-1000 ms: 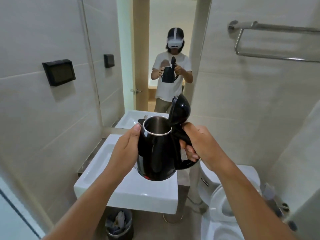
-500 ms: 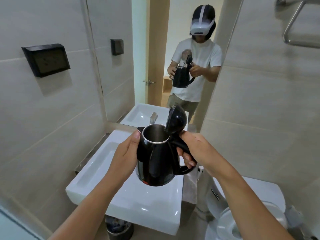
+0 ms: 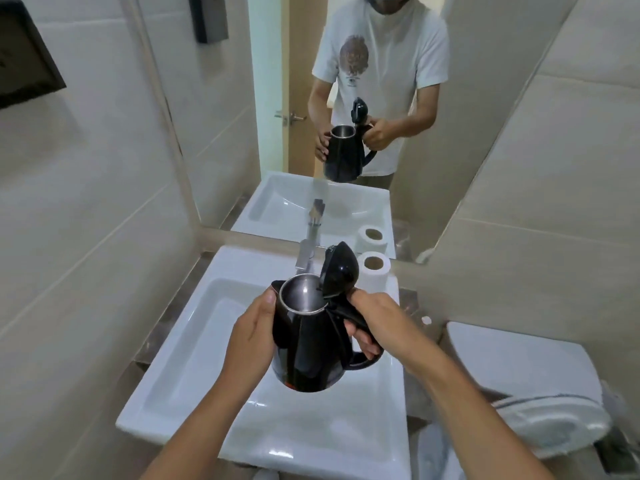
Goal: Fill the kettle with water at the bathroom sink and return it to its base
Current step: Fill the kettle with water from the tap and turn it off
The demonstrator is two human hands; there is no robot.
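Head view looks down on a black kettle held in the air above the white sink, over the basin's right half. Its hinged lid stands open and upright at the handle side, so the steel inside shows; the metal wall looks bare and shiny, and whether any water lies at the bottom cannot be told. The left hand is pressed flat against the kettle's left side, fingers together and curved round the body, thumb near the rim. The right hand is closed round the black handle, fingers wrapped through the loop. The kettle leans slightly, its spout pointing to the far left. A chrome faucet rises at the back of the sink, just behind the kettle's mouth. The sink basin looks dry and holds nothing. A toilet paper roll stands on the sink's back right corner, beside the lid. A white toilet sits to the right. The mirror above repeats the scene.
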